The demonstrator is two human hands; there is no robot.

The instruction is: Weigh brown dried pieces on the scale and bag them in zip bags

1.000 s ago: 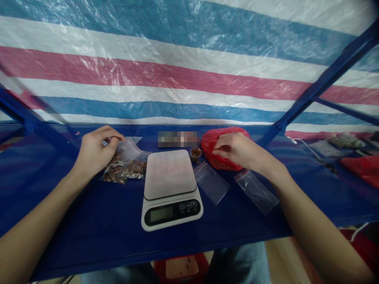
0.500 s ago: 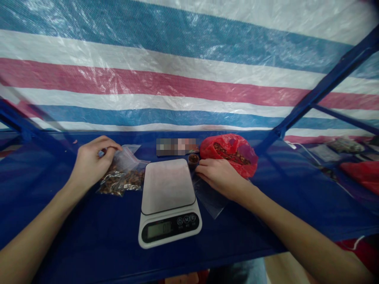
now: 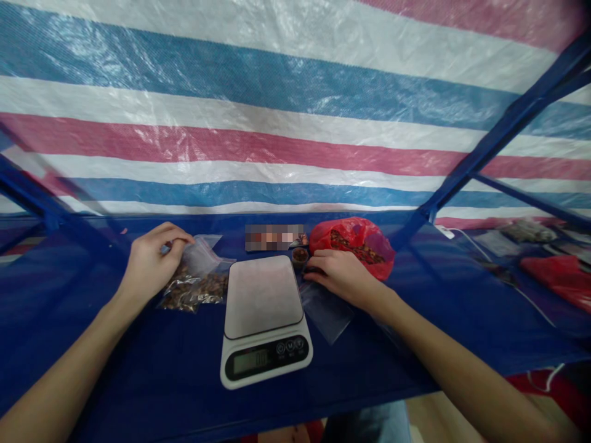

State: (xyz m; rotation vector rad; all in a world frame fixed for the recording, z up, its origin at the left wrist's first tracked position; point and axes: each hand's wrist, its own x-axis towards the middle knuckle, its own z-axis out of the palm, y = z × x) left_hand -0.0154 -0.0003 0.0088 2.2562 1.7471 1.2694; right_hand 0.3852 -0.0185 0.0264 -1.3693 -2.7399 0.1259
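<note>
My left hand pinches the top edge of a clear zip bag at the left of the scale. Brown dried pieces fill the lower part of the bags there. A white digital kitchen scale lies in the middle with a bare plate. My right hand rests right of it, fingers curled down over the upper end of flat clear bags; what the fingertips hold is hidden. Just beyond those fingertips stands a small cup of brown bits. Behind the hand, an open red plastic bag contains more brown pieces.
A flat printed packet, partly blurred, lies behind the scale on the blue tabletop. Blue metal bars slant at both sides before a striped tarp. Red and clear bags and a white cable are at far right.
The view has tilted slightly upward and turned a little. Both hands keep nearly the same places beside the bags, and the scale plate stays bare.
</note>
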